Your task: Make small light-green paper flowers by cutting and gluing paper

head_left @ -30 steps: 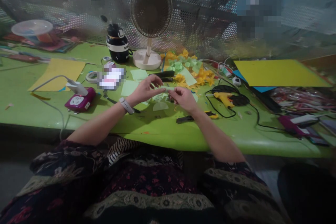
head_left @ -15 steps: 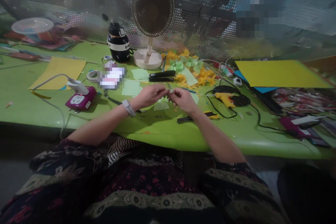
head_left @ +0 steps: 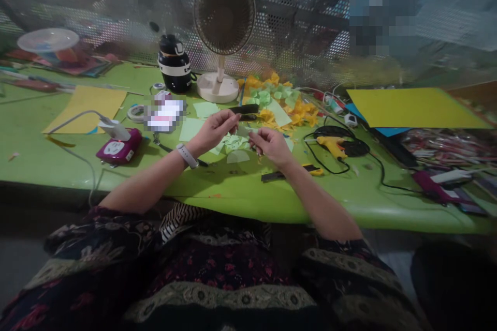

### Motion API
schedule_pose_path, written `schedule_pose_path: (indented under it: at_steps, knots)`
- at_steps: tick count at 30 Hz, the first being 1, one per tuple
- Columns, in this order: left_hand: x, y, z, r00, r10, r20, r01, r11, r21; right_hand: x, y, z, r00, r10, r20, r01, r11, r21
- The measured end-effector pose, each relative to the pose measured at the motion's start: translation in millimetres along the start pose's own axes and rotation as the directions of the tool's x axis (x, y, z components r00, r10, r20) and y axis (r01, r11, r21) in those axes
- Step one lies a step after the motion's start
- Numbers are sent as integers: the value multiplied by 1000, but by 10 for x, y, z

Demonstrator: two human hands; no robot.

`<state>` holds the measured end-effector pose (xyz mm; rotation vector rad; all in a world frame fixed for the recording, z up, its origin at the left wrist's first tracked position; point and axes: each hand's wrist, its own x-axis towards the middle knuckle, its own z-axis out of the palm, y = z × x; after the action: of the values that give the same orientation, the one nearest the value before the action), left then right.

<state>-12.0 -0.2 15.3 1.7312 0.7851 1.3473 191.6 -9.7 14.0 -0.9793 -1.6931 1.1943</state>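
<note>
Above the middle of the green table (head_left: 202,181), my right hand (head_left: 274,146) pinches a small pale green paper piece (head_left: 244,131). My left hand (head_left: 215,132), with a pale watch band at the wrist, has its fingers pressed together just left of that piece. What the left fingertips hold, if anything, is too small to make out. Beneath the hands lie several cut green paper bits (head_left: 233,143) and a rounded pale paper piece (head_left: 237,156). Behind the left fingers is a black stapler (head_left: 246,109), partly covered.
A yellow-handled cutter (head_left: 291,172) lies by my right forearm, with a yellow glue gun (head_left: 332,146) and its cord beyond. Orange and green paper shapes (head_left: 287,101) are heaped behind. A fan (head_left: 224,13), dark flask (head_left: 174,70), purple power adapter (head_left: 118,149) and tape roll (head_left: 136,113) stand around.
My hands met at the fingertips half a second ago. Now my left hand has drawn up and away to the left, and the green paper shows between them. My right hand stays nearly still.
</note>
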Motion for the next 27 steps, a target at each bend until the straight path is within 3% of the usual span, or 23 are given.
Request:
schedule_pose_path:
  at_steps: [5,7,14,18,27]
  knots:
    - [57,-72,-54,979,-99,-175,89,994,-67,16,20,-16,997,7,-73,-3,998,57]
    - [59,-91,-64,976,-128,-177,123,992,-38,17,20,-18,995,17,-96,-10,997,78]
    - [-33,-53,24,958,-280,60,280,960,11,11,19,-5,986,9,-169,9,995,104]
    - [-101,-81,141,933,-329,147,345,933,-104,0,37,6,984,-23,-177,37,996,75]
    - [-143,-153,245,937,-345,-43,318,901,-294,-23,53,41,986,-26,-165,32,999,38]
